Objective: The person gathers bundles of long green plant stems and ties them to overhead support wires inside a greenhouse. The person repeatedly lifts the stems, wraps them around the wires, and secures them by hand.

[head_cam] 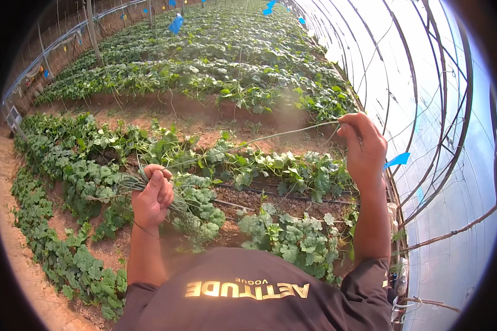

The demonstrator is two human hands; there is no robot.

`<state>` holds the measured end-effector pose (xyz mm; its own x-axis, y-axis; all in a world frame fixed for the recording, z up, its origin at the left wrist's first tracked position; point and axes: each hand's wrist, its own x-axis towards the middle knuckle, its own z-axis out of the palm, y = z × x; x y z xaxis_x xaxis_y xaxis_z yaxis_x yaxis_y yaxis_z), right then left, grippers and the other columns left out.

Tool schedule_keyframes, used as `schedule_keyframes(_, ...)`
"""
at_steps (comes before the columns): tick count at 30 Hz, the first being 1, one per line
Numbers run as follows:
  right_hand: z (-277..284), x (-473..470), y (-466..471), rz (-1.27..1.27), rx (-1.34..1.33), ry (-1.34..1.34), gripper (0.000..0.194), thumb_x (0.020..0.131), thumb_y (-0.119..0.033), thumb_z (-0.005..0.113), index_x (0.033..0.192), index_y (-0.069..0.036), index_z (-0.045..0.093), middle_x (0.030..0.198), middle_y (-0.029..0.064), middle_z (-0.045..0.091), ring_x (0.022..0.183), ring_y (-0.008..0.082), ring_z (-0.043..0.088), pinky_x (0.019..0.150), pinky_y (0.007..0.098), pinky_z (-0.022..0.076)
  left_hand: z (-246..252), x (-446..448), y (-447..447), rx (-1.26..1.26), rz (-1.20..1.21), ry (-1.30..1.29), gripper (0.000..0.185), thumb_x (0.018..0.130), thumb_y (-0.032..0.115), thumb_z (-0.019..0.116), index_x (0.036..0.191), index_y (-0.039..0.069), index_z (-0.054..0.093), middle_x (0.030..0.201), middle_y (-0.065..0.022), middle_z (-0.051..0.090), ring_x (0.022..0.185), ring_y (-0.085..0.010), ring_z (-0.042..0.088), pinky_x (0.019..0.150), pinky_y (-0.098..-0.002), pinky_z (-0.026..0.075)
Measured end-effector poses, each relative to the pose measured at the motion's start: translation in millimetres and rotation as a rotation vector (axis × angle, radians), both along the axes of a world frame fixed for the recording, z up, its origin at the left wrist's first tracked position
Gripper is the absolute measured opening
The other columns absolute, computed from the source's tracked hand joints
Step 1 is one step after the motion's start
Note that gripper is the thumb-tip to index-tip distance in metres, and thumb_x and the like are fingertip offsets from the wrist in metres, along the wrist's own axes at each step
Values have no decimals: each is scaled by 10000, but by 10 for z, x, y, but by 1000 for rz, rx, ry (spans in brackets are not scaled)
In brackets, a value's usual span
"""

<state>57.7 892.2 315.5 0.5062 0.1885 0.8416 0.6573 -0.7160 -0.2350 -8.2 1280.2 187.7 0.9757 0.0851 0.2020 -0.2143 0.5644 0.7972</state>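
My left hand point(152, 196) is closed around a loose bundle of thin green twine point(129, 182), whose loops and ends stick out on both sides of the fist. From there a single strand point(269, 136) runs up and across to my right hand point(366, 145). Thumb and forefinger of that hand pinch the strand near the greenhouse's right side, and a short tail hangs below the fingertips. The strand looks nearly straight between the hands, above low leafy vine plants point(302, 244).
Rows of vines point(199, 62) stretch away, parted by bare soil point(145, 118). A black drip hose point(273, 193) runs along the near bed. At right, curved ribs point(443, 107) carry plastic film point(451, 256). Blue tags point(176, 24) hang overhead, and a post point(92, 31) stands at left.
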Motion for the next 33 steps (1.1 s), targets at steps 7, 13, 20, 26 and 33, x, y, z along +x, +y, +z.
schedule_keyframes(7, 1308, 320, 4, -242, -428, -803, 201, 739, -24, 618, 921, -108, 636, 821, 2, 641, 860, 211, 589, 737, 339, 441, 854, 237, -266, 70, 62, -438, 200, 984, 246, 564, 996, 47, 549, 652, 9, 466, 436, -52, 282, 389, -232, 241)
schedule_keyframes(13, 2527, 964, 21, -246, -166, -925, 138, 800, 4, 627, 932, -35, 633, 860, 78, 665, 768, 245, 598, 654, 338, 482, 1778, 454, -956, 37, 98, -728, 203, 972, 234, 588, 997, 33, 568, 668, 8, 492, 465, -40, 311, 392, -226, 254)
schedule_keyframes(20, 3004, 1937, 340, -338, -121, -719, 136, 838, -45, 596, 970, -36, 630, 879, 91, 666, 775, 255, 609, 671, 342, 491, 2386, 881, -1252, 119, 147, -648, 248, 949, 272, 620, 970, 25, 624, 567, 47, 383, 458, -50, 320, 406, -228, 250)
schedule_keyframes(26, 3144, 2164, 258, -383, -149, -603, 152, 871, -87, 569, 1003, -38, 627, 895, 102, 667, 782, 264, 618, 685, 345, 498, 2409, 1073, -1361, 140, 197, -620, 271, 948, 275, 617, 1001, 9, 623, 575, 38, 434, 465, -52, 359, 415, -231, 267)
schedule_keyframes(33, 3103, 2163, 301, -320, -106, -592, 184, 910, -136, 538, 1041, -40, 624, 913, 114, 669, 789, 275, 629, 701, 349, 507, 2439, 1178, -1376, 175, 271, -617, 301, 953, 282, 613, 1050, -3, 625, 570, 54, 404, 461, -39, 327, 416, -223, 238)
